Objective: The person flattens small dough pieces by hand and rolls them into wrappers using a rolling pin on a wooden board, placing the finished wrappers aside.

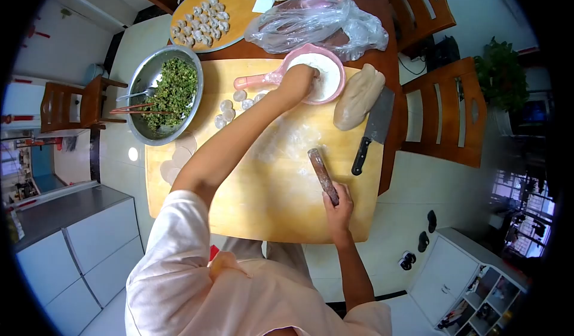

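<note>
Left hand: the left hand (297, 83) reaches over the rim of the pink bowl (339, 67), fingers down in the white flour (326, 75); they are partly hidden, so how wide they stand cannot be told.
Right hand: the right hand (339, 209) is closed around the near end of the rolling pin (322, 173), which slants over the board with its far end toward the flour dusting (287, 140).
Small dough pieces: a loose group of dough pieces (226, 105) lies on the board, near the pink bowl's handle and beside the left forearm.
Wrappers: flat, round wrappers (182, 154) overlap at the board's left side, partly behind the forearm.
Dough: a large lump of dough (359, 98) sits just right of the pink bowl.
Knife: the broad knife (379, 117) lies beside the lump, black handle toward the person.
Metal bowl: the metal bowl (136, 77) at left holds green filling (175, 92), a spoon (136, 94) and chopsticks (133, 109).
Round board: rows of dumplings (206, 22) rest on the round board (240, 4).
Surface: the brown surface (390, 174) carries the large board (251, 213) and a clear plastic bag (317, 22) beyond the pink bowl.
</note>
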Tool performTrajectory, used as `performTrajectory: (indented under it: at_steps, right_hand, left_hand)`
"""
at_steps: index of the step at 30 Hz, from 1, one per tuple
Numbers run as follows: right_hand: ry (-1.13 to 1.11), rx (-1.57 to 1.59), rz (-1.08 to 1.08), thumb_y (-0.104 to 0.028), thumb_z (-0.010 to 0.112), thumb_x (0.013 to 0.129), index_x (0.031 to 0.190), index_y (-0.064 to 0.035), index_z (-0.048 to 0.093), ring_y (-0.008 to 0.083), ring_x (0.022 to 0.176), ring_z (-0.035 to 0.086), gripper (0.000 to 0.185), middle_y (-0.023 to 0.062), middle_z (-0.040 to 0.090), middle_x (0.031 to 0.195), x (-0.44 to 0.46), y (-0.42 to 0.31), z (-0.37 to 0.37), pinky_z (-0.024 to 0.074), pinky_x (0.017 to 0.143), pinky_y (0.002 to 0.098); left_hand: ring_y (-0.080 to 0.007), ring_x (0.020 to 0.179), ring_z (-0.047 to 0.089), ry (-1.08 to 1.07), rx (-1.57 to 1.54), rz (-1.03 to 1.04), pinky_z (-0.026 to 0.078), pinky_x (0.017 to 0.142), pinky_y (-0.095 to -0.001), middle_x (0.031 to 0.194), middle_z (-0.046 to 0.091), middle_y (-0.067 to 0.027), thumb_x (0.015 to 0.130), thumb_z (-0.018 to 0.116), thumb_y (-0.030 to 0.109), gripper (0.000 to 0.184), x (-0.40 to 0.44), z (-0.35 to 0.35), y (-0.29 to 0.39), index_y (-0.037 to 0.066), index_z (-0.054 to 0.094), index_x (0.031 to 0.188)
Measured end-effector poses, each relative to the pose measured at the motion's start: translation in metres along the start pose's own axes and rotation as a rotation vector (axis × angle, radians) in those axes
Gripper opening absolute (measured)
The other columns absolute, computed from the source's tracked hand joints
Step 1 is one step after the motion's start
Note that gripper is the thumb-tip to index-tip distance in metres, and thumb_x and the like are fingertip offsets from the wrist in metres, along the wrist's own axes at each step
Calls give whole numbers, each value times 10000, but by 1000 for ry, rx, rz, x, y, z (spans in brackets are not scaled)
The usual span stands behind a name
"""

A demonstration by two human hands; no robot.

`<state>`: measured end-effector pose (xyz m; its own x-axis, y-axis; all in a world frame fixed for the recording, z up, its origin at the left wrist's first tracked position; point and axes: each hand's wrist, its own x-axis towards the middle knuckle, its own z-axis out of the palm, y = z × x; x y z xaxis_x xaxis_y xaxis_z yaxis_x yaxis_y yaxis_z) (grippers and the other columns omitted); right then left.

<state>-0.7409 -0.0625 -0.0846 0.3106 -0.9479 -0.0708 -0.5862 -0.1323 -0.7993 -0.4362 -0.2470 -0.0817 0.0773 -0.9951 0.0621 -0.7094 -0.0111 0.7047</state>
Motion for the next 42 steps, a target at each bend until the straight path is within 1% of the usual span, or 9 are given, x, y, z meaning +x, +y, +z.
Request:
performTrajectory:
  at_steps: [5, 7, 11, 18, 23, 26, 29, 33, 42]
  right_hand:
    - [24, 18, -1, -6, 667, 798, 1063, 2, 618, 295, 848, 595, 270, 141, 592, 932, 2, 9, -2, 476, 778, 366]
    - [-5, 21, 19, -55, 700, 775, 1090, -6, 611, 373, 870, 595, 331, 177, 595, 953, 5, 16, -1, 483, 778, 427]
    - [-74, -80, -79, -75, 696, 788, 1112, -2, 610, 370, 956, 582, 342, 165, 604, 1015, 9, 11, 2, 475, 824, 419]
    - [-314, -343, -494, -116, 728, 754, 1131, -53, 623, 307, 1036, 567, 396, 97, 613, 1058, 10, 0, 23, 456, 909, 419]
    - [-370, -346, -713, -126, 714, 758, 1070, -80, 637, 253, 1025, 574, 324, 62, 613, 1035, 5, -12, 54, 449, 913, 391]
    - [-410, -370, -678, -156, 710, 771, 1115, -67, 625, 267, 1081, 557, 365, 75, 605, 1090, 2, -2, 66, 425, 958, 418]
    - [-343, -383, -615, -203, 709, 788, 1215, -50, 588, 301, 1207, 494, 469, 120, 558, 1252, -6, -9, 68, 378, 1021, 463]
    - [-143, -600, -420, -213, 659, 840, 1342, -40, 505, 331, 1347, 377, 553, 156, 419, 1460, 3, -31, 94, 305, 1081, 518]
    - [-53, -699, -360, -145, 593, 856, 1386, -54, 463, 341, 1377, 343, 554, 154, 360, 1509, -1, -39, 111, 294, 1087, 559]
  left_hand:
    - [-412, 882, 627, -86, -19, -74, 492, 754, -455, 882, 651, -234, 730, 564, -42, 250, -107, -57, 56, 10, 680, 945]
    - [-375, 789, 623, -162, -18, 1, 492, 682, -413, 905, 641, -195, 711, 643, -15, 284, -154, -34, 28, 36, 653, 991]
    - [-357, 1016, 566, -75, 130, 61, 486, 878, -413, 1134, 610, -158, 773, 579, 15, 443, -195, -28, -14, 72, 616, 1211]
    - [-302, 1052, 548, -250, 585, 144, 475, 868, -380, 1057, 622, -120, 853, 535, 134, 172, -192, -48, -50, 54, 633, 970]
    - [-325, 853, 622, -60, 208, -75, 492, 742, -396, 883, 652, -167, 756, 606, 84, 102, -204, -42, -31, 36, 656, 832]
    - [-337, 724, 627, -44, -316, -135, 486, 672, -403, 769, 656, -168, 717, 697, 102, 102, -238, 10, -25, 67, 703, 813]
    - [-355, 739, 628, -185, -246, -385, 487, 682, -418, 774, 648, -189, 713, 699, 94, 99, -255, 25, 8, 47, 663, 793]
    - [-390, 750, 619, -31, -116, -244, 482, 683, -458, 756, 629, -215, 702, 660, 80, 81, -260, 43, 7, 22, 622, 743]
    - [-395, 737, 620, -93, -154, -341, 475, 670, -455, 772, 641, -210, 672, 666, 53, 92, -247, 31, -4, 22, 632, 752]
